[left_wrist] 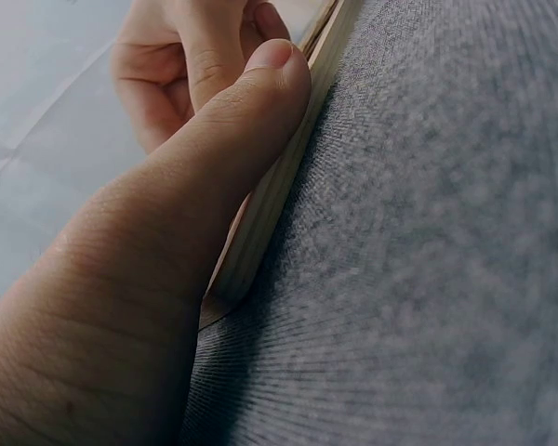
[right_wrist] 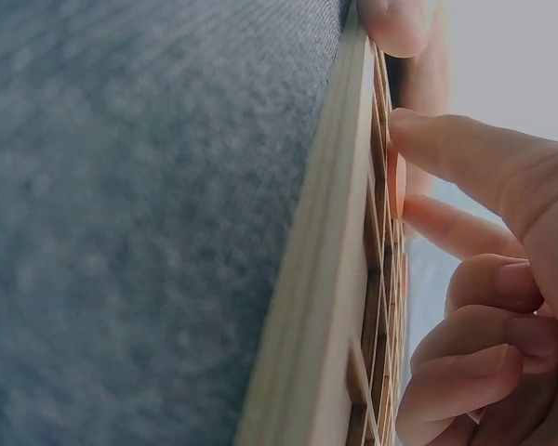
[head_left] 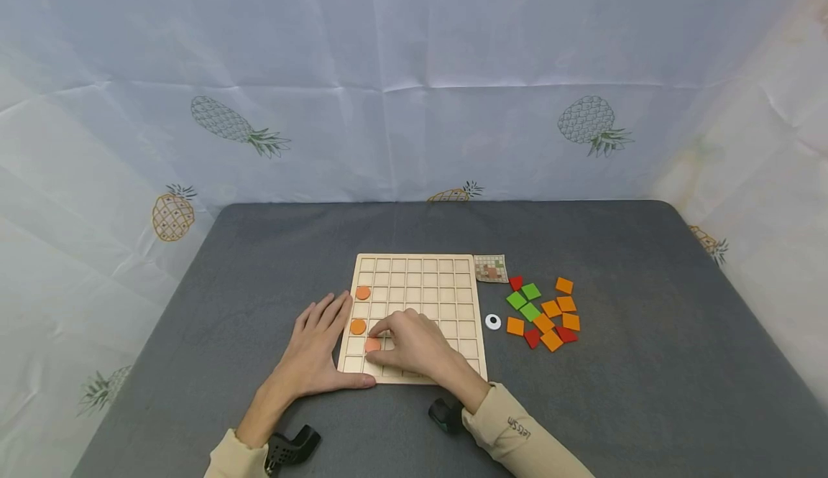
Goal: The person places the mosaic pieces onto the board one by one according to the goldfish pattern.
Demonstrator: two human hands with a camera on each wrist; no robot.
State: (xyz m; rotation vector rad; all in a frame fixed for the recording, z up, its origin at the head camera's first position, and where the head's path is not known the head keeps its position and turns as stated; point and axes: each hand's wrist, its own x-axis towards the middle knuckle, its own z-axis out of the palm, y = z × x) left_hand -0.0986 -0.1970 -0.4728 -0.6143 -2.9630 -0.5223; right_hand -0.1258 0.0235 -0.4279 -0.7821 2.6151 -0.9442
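Note:
A wooden grid board [head_left: 414,280] lies on the table. My left hand [head_left: 313,356] rests against its left side, fingers extended along the edge and thumb at the near left corner. In the left wrist view the thumb [left_wrist: 260,93] presses on the board's side. My right hand [head_left: 417,345] reaches over the board and pinches an orange disc [head_left: 372,346] between thumb and index finger, low over a cell near the front left. The right wrist view shows that disc [right_wrist: 397,186] edge-on at the grid, the other fingers curled. Two more orange discs, one farther back [head_left: 363,292] and one nearer [head_left: 358,327], sit in the left column.
Right of the board lie several orange squares [head_left: 566,304], green squares [head_left: 516,300] and red triangles [head_left: 532,338]. A white ring-like piece with a black centre [head_left: 493,322] is beside the board. A small pattern card [head_left: 490,268] touches its far right corner.

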